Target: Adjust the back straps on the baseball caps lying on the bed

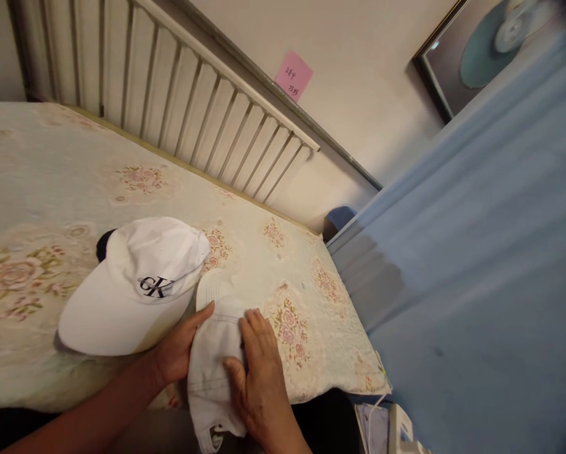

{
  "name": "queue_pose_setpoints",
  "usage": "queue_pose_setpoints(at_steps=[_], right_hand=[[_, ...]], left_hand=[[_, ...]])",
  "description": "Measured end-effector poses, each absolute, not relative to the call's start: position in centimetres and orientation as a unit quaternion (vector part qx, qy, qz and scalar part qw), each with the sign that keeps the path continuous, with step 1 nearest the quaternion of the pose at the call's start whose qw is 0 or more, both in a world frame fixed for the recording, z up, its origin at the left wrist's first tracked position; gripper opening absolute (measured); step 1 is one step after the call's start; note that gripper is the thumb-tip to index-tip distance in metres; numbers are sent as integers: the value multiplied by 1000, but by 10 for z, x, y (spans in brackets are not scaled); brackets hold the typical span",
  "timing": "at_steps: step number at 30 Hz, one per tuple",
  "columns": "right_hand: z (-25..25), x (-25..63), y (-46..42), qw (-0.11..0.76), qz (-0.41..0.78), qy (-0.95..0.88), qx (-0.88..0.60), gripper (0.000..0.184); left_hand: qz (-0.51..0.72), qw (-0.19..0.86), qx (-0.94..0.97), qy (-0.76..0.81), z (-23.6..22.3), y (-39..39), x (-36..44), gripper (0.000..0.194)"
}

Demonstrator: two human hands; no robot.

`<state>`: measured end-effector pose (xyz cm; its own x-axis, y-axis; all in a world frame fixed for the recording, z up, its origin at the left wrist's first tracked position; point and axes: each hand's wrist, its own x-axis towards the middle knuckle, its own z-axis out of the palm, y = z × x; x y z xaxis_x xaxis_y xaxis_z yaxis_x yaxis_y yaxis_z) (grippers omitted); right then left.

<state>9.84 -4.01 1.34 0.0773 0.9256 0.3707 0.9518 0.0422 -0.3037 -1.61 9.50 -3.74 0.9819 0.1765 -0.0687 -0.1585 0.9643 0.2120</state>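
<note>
A light white cap [214, 356], folded flat, lies between my hands at the bed's near edge. Its brim [212, 287] points away from me, and a strap with a small buckle [217, 435] shows at the near end. My left hand [179, 350] grips the cap's left side, thumb on top and the other fingers hidden beneath. Across the right side rests my right hand [261, 378], its fingers along the edge and its thumb on the fabric. Close by on the left sits a second white cap [155, 252] with black "CK" lettering, its brim toward the lower left.
A flowered sheet [245, 246] covers the bed. Behind it stand a slatted rail [193, 101] and a wall with a pink note [294, 75]. Blue curtain [476, 252] hangs at right, near a framed picture [481, 50]. A white cable [372, 416] runs at lower right.
</note>
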Motion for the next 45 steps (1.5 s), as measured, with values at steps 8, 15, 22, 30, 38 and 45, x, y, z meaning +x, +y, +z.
queue_pose_setpoints(at_steps=[8,15,22,30,38,45], right_hand=[[24,84,-28,192,-22,-720,-667,58],[11,98,-35,226,-4,-682,-696,59],[6,114,-45,253,11,-639,-726,56],[27,116,-28,255,38,-661,-705,49],[53,127,-5,237,26,-707,-665,46],[58,138,21,232,30,-751,-618,51]], left_hand=[[125,981,105,101,-37,98,-18,57],[93,990,92,50,-40,95,-16,62],[72,991,102,52,-32,93,-20,55],[80,987,121,68,-33,93,-20,55],[89,981,154,81,-36,95,-26,49],[103,966,195,135,-38,90,-34,34]])
